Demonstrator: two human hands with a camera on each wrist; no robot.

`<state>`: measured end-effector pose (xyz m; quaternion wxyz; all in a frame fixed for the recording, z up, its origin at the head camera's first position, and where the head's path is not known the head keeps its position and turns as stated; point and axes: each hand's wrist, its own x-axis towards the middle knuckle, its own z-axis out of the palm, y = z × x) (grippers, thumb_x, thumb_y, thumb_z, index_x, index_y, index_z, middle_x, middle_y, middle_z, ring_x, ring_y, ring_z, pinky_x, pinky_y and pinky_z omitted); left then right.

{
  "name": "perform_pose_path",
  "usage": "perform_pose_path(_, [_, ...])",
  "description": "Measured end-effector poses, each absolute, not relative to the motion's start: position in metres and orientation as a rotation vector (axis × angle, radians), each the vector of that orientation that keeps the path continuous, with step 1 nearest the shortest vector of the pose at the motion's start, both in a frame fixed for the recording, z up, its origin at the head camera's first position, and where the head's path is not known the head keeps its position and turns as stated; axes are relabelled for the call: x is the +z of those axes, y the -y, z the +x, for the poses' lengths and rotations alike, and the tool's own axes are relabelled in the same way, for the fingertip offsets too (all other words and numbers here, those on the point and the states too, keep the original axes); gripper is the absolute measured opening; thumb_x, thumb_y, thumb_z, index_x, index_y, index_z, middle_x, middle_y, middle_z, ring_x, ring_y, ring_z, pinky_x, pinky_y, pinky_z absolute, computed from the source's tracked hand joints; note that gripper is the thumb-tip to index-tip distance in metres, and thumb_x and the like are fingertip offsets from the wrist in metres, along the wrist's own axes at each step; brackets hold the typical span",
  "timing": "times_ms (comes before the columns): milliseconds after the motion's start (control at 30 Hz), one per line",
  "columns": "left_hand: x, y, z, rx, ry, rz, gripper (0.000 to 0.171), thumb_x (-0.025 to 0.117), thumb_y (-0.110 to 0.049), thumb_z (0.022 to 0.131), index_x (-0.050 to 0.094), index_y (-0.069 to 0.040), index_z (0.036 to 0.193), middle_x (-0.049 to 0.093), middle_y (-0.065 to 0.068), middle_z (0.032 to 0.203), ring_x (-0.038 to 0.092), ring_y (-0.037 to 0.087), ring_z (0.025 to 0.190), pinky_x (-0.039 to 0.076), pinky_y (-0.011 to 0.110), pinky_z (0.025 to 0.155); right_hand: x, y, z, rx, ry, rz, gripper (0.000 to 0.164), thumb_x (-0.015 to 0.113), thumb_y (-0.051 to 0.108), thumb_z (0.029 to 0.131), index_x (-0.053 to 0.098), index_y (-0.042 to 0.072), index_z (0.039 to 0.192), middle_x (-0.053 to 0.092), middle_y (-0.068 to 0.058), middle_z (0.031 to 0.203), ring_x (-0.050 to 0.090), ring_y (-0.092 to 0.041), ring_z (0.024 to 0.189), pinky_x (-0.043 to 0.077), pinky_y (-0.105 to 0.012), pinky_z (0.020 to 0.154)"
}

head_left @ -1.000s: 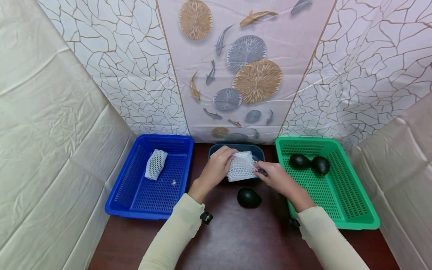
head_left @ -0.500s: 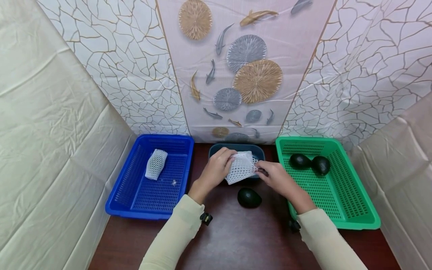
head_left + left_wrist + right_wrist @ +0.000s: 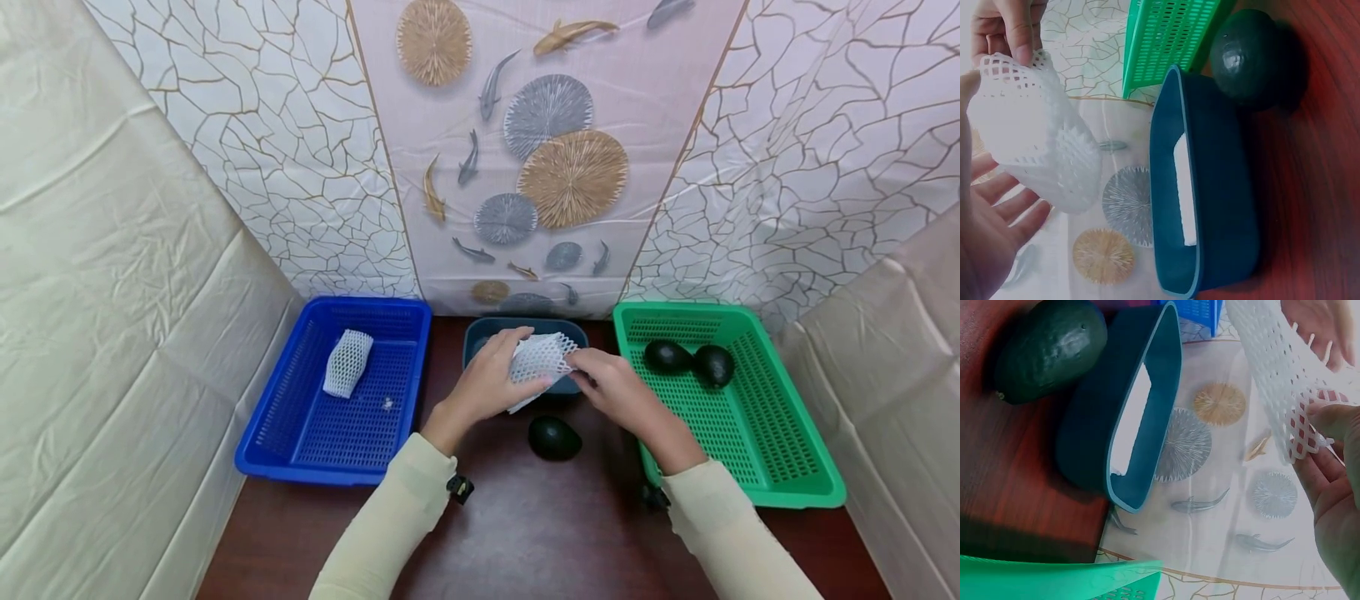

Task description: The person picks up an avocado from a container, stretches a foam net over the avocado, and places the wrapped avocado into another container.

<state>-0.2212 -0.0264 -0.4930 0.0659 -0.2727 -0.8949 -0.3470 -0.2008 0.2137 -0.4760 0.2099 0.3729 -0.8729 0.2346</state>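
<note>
A white foam fruit net (image 3: 542,360) is held up over the dark teal tub (image 3: 474,329). My right hand (image 3: 613,385) pinches one end of the net between thumb and fingers, clearly so in the right wrist view, where the net (image 3: 1275,381) stretches away from it. My left hand (image 3: 997,231) lies against the net's other side with fingers spread and fairly straight, the thumb near its edge. A dark green avocado (image 3: 554,438) rests on the table just in front of the tub. Inside the tub lies another white piece (image 3: 1185,194), its kind unclear.
On the left stands a blue basket (image 3: 251,450) holding a netted, fruit-shaped bundle (image 3: 348,363) and a small white scrap (image 3: 387,403). To the right, a green basket (image 3: 817,492) contains two avocados (image 3: 667,357). A patterned cloth (image 3: 525,275) hangs behind.
My left hand has loosened from a pinch and spread its fingers alongside the net. The net has tilted, its right end rising. My right hand keeps its hold; the avocados have not moved.
</note>
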Motion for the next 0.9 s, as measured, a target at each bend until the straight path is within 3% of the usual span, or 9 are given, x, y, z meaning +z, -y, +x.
perform_pose_path(67, [-0.493,0.024,-0.222,-1.089,2.782,-0.805,0.094,0.075,-0.063,0.085,0.037,-0.018,0.158,0.051,0.003,0.153,0.056,0.02,0.13,0.051,0.045,0.107,-0.475,-0.213,-0.201,0.649,2.4,1.052,0.025,0.08,-0.007,0.083,0.071,0.003,0.105,0.074,-0.012,0.1,0.072,-0.025,0.092,0.061,-0.04,0.074])
perform_pose_path(167, [-0.494,0.02,-0.222,-1.14,2.867,-0.782,0.101,0.079,-0.061,0.082,0.032,-0.019,0.161,0.05,0.003,0.155,0.058,0.021,0.127,0.052,0.047,0.105,-0.474,-0.211,-0.201,0.651,2.372,1.069,0.026,0.08,-0.008,0.082,0.071,0.003,0.104,0.074,-0.011,0.101,0.072,-0.025,0.094,0.061,-0.04,0.075])
perform_pose_path(500, [-0.504,0.014,-0.221,-1.092,2.813,-0.792,0.085,0.083,-0.038,0.087,0.037,-0.016,0.155,0.059,0.009,0.144,0.065,0.022,0.116,0.056,0.043,0.095,-0.476,-0.208,-0.199,0.665,2.358,1.034,0.029,0.082,-0.005,0.081,0.071,0.001,0.107,0.073,-0.014,0.109,0.07,-0.027,0.104,0.061,-0.042,0.082])
perform_pose_path(767, [-0.506,0.02,-0.222,-1.002,2.779,-0.776,0.081,0.083,-0.037,0.087,0.041,-0.013,0.152,0.061,0.009,0.141,0.066,0.023,0.112,0.058,0.043,0.093,-0.477,-0.212,-0.192,0.775,2.457,0.903,0.045,0.083,0.003,0.084,0.064,0.002,0.125,0.062,-0.014,0.134,0.058,-0.03,0.126,0.055,-0.046,0.096])
perform_pose_path(900, [-0.505,0.026,-0.224,-0.972,2.768,-0.756,0.078,0.083,-0.037,0.087,0.042,-0.013,0.15,0.061,0.008,0.138,0.065,0.022,0.112,0.057,0.042,0.094,-0.483,-0.211,-0.19,0.843,2.521,0.765,0.054,0.083,0.006,0.085,0.057,0.001,0.133,0.055,-0.017,0.139,0.054,-0.031,0.13,0.05,-0.051,0.102])
